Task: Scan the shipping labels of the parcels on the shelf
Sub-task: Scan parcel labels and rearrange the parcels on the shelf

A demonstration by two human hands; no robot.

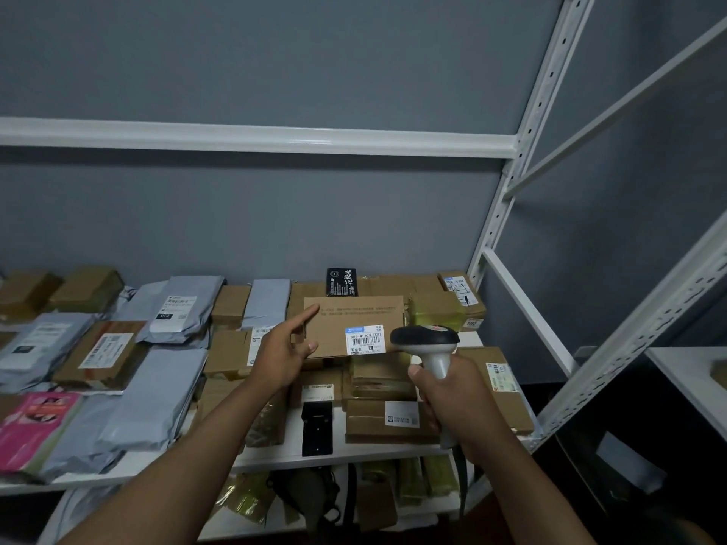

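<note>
Scanner (pixel 425 337) right of label (pixel 365 340)

We're looking into a parcel storeroom. Labelled cardboard boxes (pixel 387 422) and grey mailer bags (pixel 157 391) are crowding white slotted metal shelving (pixel 507 198) against a grey wall (pixel 275 64).

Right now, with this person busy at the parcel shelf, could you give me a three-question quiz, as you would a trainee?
1. True or false: the right hand grips the scanner by its handle.
2. Which parcel does the left hand hold up? A) the cardboard box B) a grey mailer bag C) a pink packet
3. Fill in: the scanner's head sits just right of the box's white ____.

Key: 1 true; 2 A; 3 shipping label.
</note>
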